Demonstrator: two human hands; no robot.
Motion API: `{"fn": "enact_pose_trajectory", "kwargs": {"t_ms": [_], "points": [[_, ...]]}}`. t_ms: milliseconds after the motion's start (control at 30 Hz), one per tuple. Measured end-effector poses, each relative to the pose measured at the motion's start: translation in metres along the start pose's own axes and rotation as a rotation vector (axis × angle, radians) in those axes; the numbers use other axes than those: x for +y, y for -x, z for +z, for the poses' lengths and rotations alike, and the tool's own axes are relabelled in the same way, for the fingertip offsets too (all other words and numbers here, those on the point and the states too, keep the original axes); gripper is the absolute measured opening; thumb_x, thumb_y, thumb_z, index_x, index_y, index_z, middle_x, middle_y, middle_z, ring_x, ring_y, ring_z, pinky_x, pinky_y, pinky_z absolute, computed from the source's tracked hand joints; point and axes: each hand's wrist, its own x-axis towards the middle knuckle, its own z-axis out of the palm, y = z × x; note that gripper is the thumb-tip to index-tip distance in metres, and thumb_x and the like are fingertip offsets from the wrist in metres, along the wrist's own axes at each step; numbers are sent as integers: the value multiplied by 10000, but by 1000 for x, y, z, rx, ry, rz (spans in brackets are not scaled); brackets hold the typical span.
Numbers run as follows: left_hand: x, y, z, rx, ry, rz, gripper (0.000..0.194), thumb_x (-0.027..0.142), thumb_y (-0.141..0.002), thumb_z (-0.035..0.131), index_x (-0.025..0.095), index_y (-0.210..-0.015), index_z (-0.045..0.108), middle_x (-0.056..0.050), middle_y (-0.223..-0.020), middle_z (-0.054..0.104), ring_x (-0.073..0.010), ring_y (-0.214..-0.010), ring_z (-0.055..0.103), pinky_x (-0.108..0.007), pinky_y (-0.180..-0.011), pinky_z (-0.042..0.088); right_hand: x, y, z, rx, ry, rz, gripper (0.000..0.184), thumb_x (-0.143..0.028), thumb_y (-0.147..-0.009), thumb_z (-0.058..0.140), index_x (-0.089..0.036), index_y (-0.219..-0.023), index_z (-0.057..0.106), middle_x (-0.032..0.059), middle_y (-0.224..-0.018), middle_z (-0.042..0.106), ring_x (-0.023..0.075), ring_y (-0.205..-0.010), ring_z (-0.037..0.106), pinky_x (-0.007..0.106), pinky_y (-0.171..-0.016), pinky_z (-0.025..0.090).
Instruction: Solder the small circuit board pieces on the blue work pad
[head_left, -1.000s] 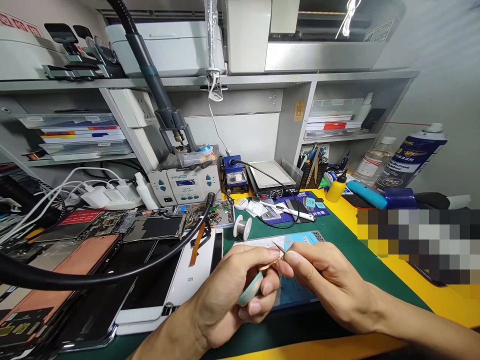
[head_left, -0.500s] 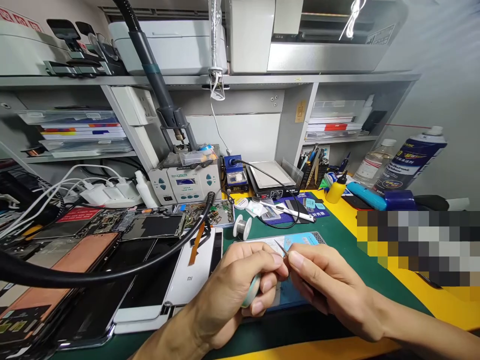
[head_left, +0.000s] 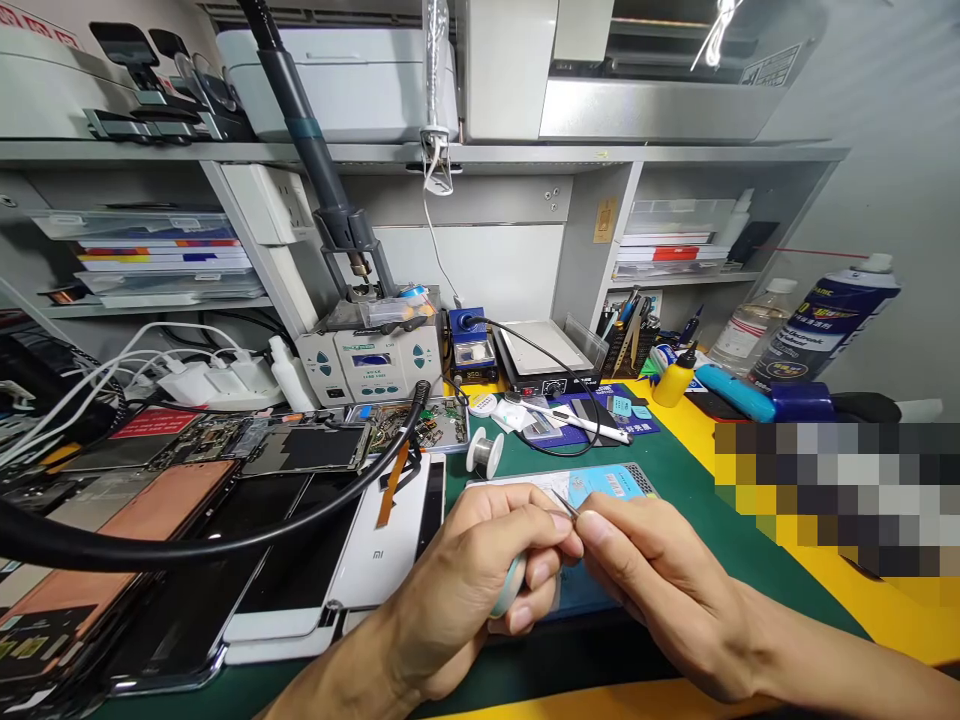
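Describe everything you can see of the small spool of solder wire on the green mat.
The spool of solder wire is small, with pale, white-looking flanges around a dull silver-grey winding and a dark central hole. It stands upright on its rim on the green mat, its hole facing sideways. It sits just right of the white Mi phone, apparently without touching it. Only the mat seems to touch it. No label is legible.

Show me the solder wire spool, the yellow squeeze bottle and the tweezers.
Solder wire spool (head_left: 491, 452), head view, on its side.
Yellow squeeze bottle (head_left: 673, 384), head view, on its body.
Tweezers (head_left: 568, 504), head view, on the pointed tips.
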Motion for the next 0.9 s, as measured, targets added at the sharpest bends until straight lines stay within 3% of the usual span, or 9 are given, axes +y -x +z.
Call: {"fn": "enact_pose_trajectory", "kwargs": {"t_ms": [233,333,433,500,733,900], "points": [[-1,0,2,18,-22,28,161,243,-853,588,133,-736,596,59,-551,424,-18,-383,332,-193,-417,167,-2,-4,1,38,13,-12,402,-389,-1092,275,-209,-772,439,-52,-639,352,112,-555,314,302,-566,269],[-5,0,2,35,-129,135,201,268,-888,577,142,-732,583,63,-534,420,-30,-396,323,-197,-427,207,-3,-5,2,34,-222,136,451,-481,-1069,327,-197,-764,499,-46,-613,392,104,-537,335,268,-509,282],[-8,1,1,109,-365,303,277,343,-949,566,148,-755,598,20,-622,546,-47,-465,373,-200,-464,291,-4,-6,2,23,-565,305,474,-559,-1023,407,-176,-800,575,-66,-539,380,75,-438,282,224,-395,213],[-9,3,2,175,-522,387,305,373,-973,549,154,-772,618,-2,-727,617,-49,-500,394,-202,-490,324,-5,-6,2,21,-696,339,478,-570,-1004,447,-159,-821,609,-74,-506,388,57,-389,251,202,-354,176],[-8,6,7,233,-734,577,305,298,-991,500,171,-733,604,-3,-695,639,-111,-649,575,-215,-644,449,-4,-7,3,27,-755,326,476,-546,-1005,473,-145,-796,622,-76,-476,390,43,-370,261,170,-338,181],[-10,6,7,259,-809,632,290,247,-983,499,179,-718,598,10,-683,646,-103,-634,589,-209,-651,454,-3,-7,4,7,-783,339,470,-544,-1007,469,-153,-790,612,-79,-473,386,41,-357,253,167,-327,169]]}}
